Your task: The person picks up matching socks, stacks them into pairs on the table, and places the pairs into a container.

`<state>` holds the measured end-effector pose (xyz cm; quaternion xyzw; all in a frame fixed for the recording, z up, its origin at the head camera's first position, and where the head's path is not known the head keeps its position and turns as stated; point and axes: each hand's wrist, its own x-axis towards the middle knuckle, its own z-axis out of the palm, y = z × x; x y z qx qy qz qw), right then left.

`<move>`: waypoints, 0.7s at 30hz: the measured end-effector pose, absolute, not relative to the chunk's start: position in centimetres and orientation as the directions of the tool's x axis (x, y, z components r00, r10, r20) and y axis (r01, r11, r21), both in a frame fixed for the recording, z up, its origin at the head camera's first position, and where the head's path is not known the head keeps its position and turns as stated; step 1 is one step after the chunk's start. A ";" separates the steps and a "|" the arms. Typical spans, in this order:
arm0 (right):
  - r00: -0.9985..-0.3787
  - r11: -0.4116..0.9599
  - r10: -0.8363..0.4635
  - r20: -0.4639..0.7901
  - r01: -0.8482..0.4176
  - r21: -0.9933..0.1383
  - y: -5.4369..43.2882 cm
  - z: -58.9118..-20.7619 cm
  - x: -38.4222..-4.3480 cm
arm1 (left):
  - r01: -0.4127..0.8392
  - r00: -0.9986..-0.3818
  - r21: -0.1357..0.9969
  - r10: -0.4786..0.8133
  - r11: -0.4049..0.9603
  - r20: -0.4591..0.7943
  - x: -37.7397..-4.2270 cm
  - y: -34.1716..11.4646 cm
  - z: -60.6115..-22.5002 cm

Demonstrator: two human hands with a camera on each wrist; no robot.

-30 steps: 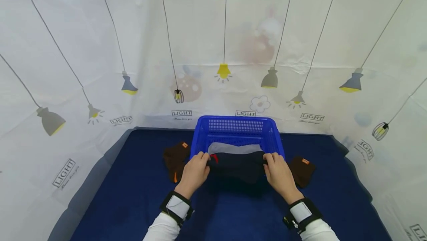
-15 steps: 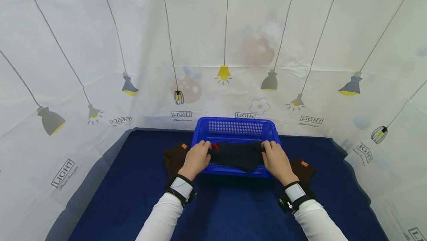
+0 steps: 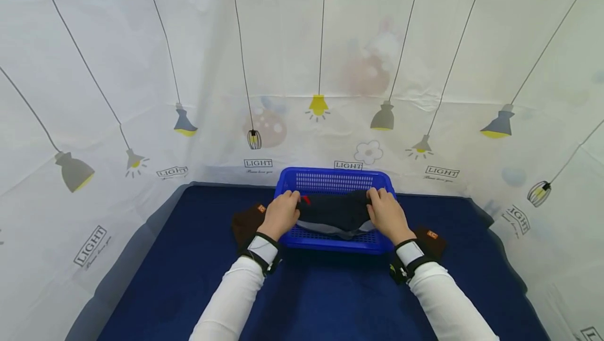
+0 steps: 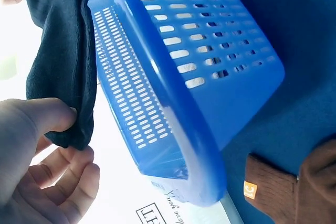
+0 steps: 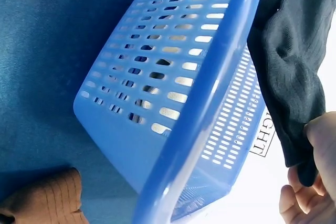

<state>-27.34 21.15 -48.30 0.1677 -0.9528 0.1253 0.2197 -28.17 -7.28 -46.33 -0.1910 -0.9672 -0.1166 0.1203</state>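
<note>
A dark sock (image 3: 335, 211) with a small red mark is stretched sideways over the blue plastic basket (image 3: 337, 249). My left hand (image 3: 282, 214) pinches its left end between thumb and fingers. At the opposite end, my right hand (image 3: 387, 215) grips the sock in the same way. Both wrist views show the dark sock (image 4: 63, 51) hanging above the basket's rim (image 5: 210, 93). A light grey sock (image 3: 321, 227) lies in the basket, partly covered by the dark one in the head view.
Brown socks with orange labels lie on the dark blue cloth on both sides of the basket: one brown sock (image 3: 247, 225) at left, another brown sock (image 3: 433, 242) at right. Behind the basket rises a white sheet (image 3: 212, 136) printed with lamps.
Both hands have moved forward with the dark sock, from the basket's near edge to over its inside. The grey sock now shows below the dark one rather than behind it.
</note>
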 end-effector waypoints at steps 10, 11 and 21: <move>-0.884 0.932 -0.247 0.397 -0.329 -0.151 21.0 -47.9 -28.5 | 0.377 -0.911 0.179 0.328 0.909 0.252 -29.9 -6.4 -45.9; -0.891 0.936 -0.242 0.383 -0.319 -0.151 21.0 -47.9 -28.6 | 0.375 -0.912 0.180 0.328 0.909 0.246 -30.0 -6.3 -45.9; -0.931 0.951 -0.204 0.302 -0.261 -0.164 20.2 -48.0 -30.4 | 0.337 -0.933 0.190 0.301 0.922 0.196 -31.6 -5.3 -46.4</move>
